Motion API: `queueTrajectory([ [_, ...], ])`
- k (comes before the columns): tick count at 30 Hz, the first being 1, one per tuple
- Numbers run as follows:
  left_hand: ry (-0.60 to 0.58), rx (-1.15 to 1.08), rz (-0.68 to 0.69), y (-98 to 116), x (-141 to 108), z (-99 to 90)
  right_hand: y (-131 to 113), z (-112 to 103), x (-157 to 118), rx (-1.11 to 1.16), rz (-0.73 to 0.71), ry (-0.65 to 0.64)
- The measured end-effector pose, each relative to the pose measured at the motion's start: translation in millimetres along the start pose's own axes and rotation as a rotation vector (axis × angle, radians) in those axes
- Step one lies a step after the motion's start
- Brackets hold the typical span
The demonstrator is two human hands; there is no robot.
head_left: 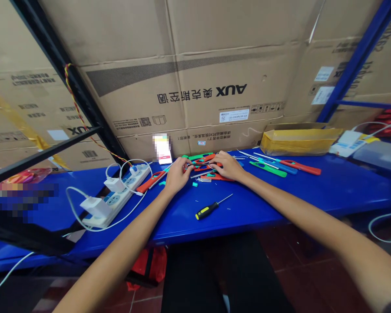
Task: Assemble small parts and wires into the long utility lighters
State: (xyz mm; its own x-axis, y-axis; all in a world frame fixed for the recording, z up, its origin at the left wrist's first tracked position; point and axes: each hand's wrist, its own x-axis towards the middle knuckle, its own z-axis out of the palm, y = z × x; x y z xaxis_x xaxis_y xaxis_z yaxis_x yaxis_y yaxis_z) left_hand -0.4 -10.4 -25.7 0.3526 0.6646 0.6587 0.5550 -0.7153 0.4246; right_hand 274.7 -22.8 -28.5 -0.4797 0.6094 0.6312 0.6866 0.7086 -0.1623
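My left hand point(179, 173) and my right hand point(227, 166) are close together at the back of the blue table. The fingers of both are bent and drawn together over a pile of red and green lighter pieces. What they pinch is too small and partly hidden by the fingers. A red lighter shell point(201, 167) shows between them, and a green one point(197, 156) lies just behind. Small metal parts point(204, 179) and a teal piece point(195, 184) lie in front. Nearer me rests a black and yellow screwdriver point(207, 211). A red long-neck lighter point(151, 181) lies left of my left hand.
Several red, green and blue long-neck lighters point(289, 167) lie at right, before an open taped carton point(298, 141). A lit phone point(163, 149) leans against the cardboard wall point(202, 95). At left, a power strip point(117, 200) holds white chargers and looping cables.
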Motion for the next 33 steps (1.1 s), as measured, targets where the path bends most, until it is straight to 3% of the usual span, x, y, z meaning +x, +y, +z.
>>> queueTrajectory([
  [18,-0.024,-0.025,-0.01,2.9,-0.9,3.6,0.8,-5.1,-0.8,-0.01,0.04,0.004],
  [33,-0.015,-0.051,-0.032,-4.2,-2.5,5.2,-1.2,-3.9,0.7,-0.022,-0.022,-0.003],
])
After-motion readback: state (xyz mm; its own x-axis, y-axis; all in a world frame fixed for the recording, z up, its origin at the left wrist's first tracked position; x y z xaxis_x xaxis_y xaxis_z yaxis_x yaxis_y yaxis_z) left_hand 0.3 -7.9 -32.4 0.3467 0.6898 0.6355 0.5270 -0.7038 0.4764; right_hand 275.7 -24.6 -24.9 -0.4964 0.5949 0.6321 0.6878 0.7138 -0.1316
